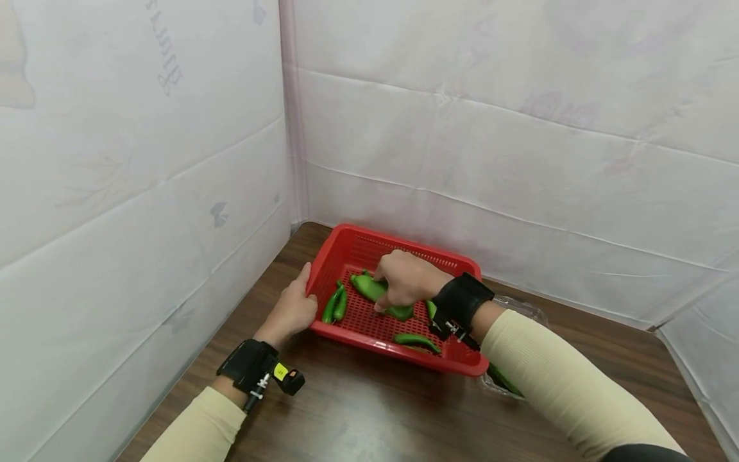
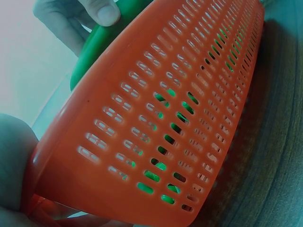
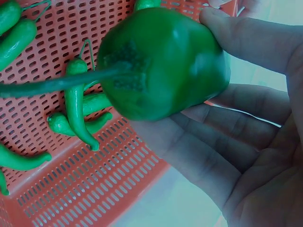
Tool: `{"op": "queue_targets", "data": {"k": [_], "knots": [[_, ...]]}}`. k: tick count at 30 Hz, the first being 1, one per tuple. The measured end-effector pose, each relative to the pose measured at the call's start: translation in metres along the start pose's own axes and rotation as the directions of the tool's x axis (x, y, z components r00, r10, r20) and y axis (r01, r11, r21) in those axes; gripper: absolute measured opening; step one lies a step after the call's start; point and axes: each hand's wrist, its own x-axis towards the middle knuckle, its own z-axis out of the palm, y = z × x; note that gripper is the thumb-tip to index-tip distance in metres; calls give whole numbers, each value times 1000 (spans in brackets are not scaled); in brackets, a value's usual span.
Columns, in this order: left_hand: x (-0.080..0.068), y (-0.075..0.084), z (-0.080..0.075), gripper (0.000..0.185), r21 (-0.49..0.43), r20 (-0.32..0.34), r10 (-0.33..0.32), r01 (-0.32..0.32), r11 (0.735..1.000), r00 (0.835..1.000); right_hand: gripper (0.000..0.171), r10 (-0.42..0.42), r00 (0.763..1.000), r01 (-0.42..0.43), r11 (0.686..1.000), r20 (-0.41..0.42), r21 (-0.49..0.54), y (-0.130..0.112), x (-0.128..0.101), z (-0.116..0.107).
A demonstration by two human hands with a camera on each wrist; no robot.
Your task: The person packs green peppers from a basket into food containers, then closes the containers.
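One hand point(image 1: 290, 312), the left, grips the rim of the red basket point(image 1: 369, 343) while the right hand point(image 1: 408, 279) clasps above it a large green pepper point(image 3: 161, 61) that could drop if its glossy skin slips.

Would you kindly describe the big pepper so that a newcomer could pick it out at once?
On the wooden table, find the red basket. Over it, the right grip holds the pepper, which is green with a long stem. Its far thicker body sets it apart from the slim green chillies lying in the basket.
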Motion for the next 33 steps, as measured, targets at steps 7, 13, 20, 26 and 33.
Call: {"op": "queue_targets", "data": {"k": [7, 13, 20, 26, 33], "knots": [[1, 0, -1, 75, -1, 1, -8, 8, 1000, 1000, 35, 6, 1000, -6, 1000, 11, 11, 4, -7, -5], [1, -2, -2, 75, -3, 5, -24, 24, 1000, 1000, 40, -16, 1000, 16, 1000, 1, 20, 9, -14, -9], [2, -3, -3, 74, -9, 3, -19, 19, 1000, 1000, 18, -22, 1000, 23, 999, -9, 28, 14, -23, -12], [2, -3, -4, 75, -12, 5, -15, 16, 1000, 1000, 23, -32, 999, 32, 999, -24, 11, 18, -29, -16], [3, -5, -6, 74, -6, 6, -10, 10, 1000, 1000, 22, -37, 998, 36, 999, -41, -21, 26, -38, -20]]}}
